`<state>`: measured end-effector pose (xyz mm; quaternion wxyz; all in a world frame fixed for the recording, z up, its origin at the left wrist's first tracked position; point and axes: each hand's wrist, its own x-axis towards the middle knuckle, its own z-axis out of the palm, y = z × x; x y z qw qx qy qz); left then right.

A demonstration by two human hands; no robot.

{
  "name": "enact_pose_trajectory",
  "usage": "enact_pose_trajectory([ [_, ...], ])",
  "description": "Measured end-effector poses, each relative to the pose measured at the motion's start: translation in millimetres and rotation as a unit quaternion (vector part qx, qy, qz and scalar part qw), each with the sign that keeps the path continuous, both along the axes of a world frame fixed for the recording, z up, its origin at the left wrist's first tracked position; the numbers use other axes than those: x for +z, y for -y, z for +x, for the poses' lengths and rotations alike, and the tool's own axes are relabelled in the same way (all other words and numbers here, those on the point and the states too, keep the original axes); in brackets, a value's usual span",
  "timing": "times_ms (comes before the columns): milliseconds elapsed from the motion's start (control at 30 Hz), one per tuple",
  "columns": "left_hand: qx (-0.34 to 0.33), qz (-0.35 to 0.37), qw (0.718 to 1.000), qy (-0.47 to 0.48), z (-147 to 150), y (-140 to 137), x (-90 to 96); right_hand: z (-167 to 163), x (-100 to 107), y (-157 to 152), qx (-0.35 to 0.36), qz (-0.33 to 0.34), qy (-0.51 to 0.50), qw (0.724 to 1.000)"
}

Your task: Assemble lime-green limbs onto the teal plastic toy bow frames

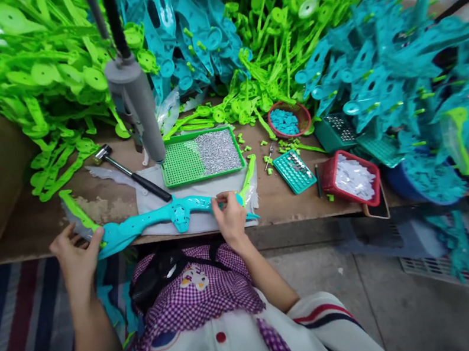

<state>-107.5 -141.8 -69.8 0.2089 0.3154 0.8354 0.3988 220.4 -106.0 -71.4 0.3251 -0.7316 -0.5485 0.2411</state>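
A long blue plastic toy bow part [151, 217] lies across the front of the bench, with a rounded hub at its middle. A narrow green arm [78, 210] angles up from its left end, and another green arm [249, 178] from its right end. My left hand [76, 256] is closed around the left end, where blue and green meet. With thumb and fingers, my right hand [230, 217] pinches the blue part near its right end. Below the bow part is a pale cloth [147, 191]. A hammer [138, 179] lies just behind, its black handle end close to the bow.
A grey upright tool [136, 105] hangs over a green tray [176, 179] of small metal pieces. Green parts [47, 75] and blue parts [387, 66] are heaped behind and right. A teal tray [294, 172], red bin [329, 180] and round basket [306, 118] stand rightward.
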Motion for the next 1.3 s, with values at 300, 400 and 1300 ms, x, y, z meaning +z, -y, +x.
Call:
enact_pose_trajectory([
  [300, 0.033, 0.069, 0.995, 0.063, -2, -2, -14.9, -4, -7, 1, 0.017, -0.003, 0.062, 0.998],
  [400, 0.065, 0.110, 0.985, 0.118, -2, -5, -20.0, -6, -10, -2, 0.035, -0.011, 0.104, 0.994],
  [1300, 0.123, 0.217, 0.853, 0.459, 25, 28, 10.0, -152, 6, 34, 0.107, -0.492, -0.655, 0.564],
])
